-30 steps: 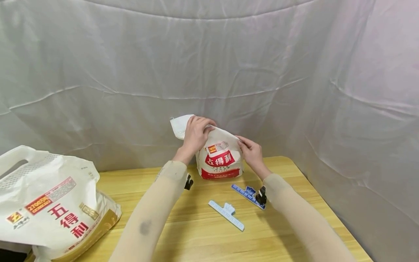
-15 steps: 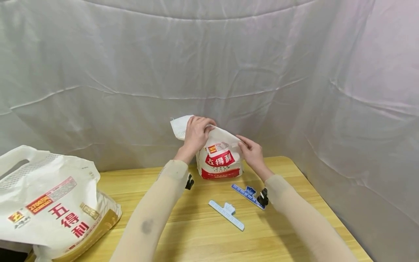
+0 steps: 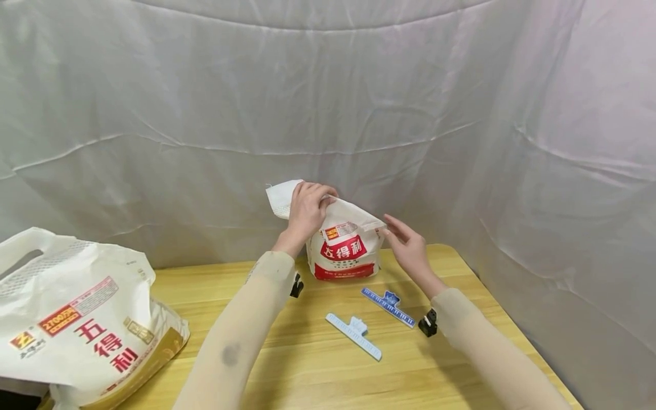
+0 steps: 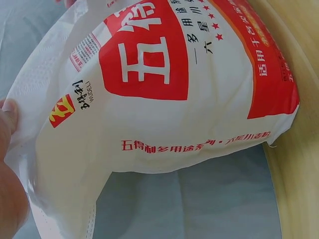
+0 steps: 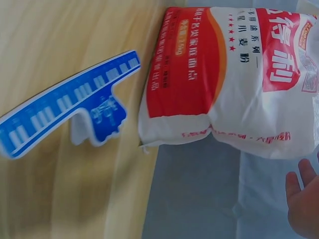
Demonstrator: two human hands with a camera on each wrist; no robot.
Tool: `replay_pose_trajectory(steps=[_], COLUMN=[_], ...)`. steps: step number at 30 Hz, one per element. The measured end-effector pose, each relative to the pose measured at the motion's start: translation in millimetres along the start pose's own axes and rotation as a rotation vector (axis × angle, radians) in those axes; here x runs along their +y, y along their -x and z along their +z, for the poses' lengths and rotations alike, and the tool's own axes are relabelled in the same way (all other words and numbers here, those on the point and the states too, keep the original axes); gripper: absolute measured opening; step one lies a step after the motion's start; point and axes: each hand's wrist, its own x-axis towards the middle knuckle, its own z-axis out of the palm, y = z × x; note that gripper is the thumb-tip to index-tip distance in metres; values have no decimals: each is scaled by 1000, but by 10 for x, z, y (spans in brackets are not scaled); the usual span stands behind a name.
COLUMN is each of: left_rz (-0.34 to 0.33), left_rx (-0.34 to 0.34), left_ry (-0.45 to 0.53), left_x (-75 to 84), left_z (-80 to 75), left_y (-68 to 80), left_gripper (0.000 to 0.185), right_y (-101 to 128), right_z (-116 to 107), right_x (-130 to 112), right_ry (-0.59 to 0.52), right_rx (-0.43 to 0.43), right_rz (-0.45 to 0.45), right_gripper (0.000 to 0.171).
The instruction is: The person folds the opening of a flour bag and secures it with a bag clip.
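A white and red flour bag (image 3: 344, 250) stands upright near the table's back edge, its top folded over. My left hand (image 3: 306, 210) grips the folded top, with a white flap sticking out to its left; in the left wrist view the thumb (image 4: 10, 117) presses on the film. At the bag's right upper corner is my right hand (image 3: 410, 250), fingers extended, fingertips right at the fold's end. The right wrist view shows these fingers (image 5: 305, 199) spread loosely beside the bag. Nearer on the table lie a dark blue bag clip (image 3: 388, 307) and a pale blue bag clip (image 3: 355, 336).
A larger white and gold flour bag (image 3: 92, 319) with a handle hole stands at the table's left. Grey curtain (image 3: 328, 114) hangs behind and along the right side. The wooden table (image 3: 318, 376) has a rounded back right corner.
My right hand has let go of the bag's folded edge and moved a little right, its fingers straightening. The fold's right end now shows. The left hand keeps its grip.
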Motion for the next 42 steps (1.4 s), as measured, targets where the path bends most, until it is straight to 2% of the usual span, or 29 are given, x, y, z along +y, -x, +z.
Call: replay_pose_trajectory(steps=[9,13,25,33,42], left_rz=[-10,-17,-16,-13,-2], left_rx=[-15,-24,-25,-21,-13], left_ry=[-8,-12,-11,-12,-6], left_x=[36,42,25,4,7], left_z=[-6,-15,-31,-25,-26], left_y=[14,12,21,38,31], left_gripper=[10,11,11,10,10], right_y=[202,295,572,720,827], right_z=[-148,-183,-204,-180,-132], right_x=[160,259,515,661,741], right_ry=[75,114,192,234,301], right_rx=[-22,-54,-210,-307,-371], right_rz=[58,54,94,195,197], right_gripper=[47,48,51,55,55])
